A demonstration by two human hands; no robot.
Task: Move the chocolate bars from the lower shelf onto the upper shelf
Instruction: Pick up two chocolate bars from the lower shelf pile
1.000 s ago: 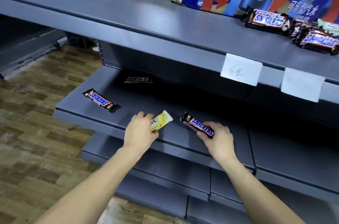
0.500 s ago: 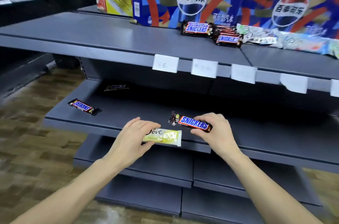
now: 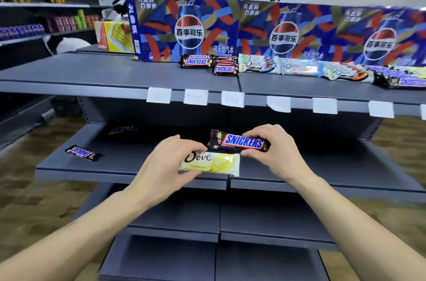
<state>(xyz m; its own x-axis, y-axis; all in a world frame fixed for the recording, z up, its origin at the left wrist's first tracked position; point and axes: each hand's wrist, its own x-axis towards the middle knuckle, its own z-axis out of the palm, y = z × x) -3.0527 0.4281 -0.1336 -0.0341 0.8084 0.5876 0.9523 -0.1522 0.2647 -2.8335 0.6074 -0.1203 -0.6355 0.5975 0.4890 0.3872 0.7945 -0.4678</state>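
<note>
Chocolate bars sit on two levels of grey shelving. Lower shelf has one Snickers bar lying flat near its left front, well apart from the hands, plus a dark bar far back in shadow, label unreadable. Upper shelf carries a row: stacked Snickers and more Snickers just beside, then pale Dove bars running right, w/ darker wrappers at far right, blurred. Behind the row stand three big blue Pepsi cartons, touching side by side; a yellow box sits left of them. White price tags hang along the upper shelf's front edge. Other shelving w/ small coloured goods at far left; wood-look floor below.

Both hands are raised in front of the lower shelf, below the upper shelf's edge. Left hand pinches a yellow-white Dove bar by its left end, thumb under, fingers on top; bar lies level, pointing right. Right hand grips a Snickers bar in hand at its right end, fingers curled over top, thumb below; bar is near level, label facing cam. The two held bars are just beside each other, Snickers above the Dove; can't tell if touching. Both forearms bare, reaching in from bottom corners.
</note>
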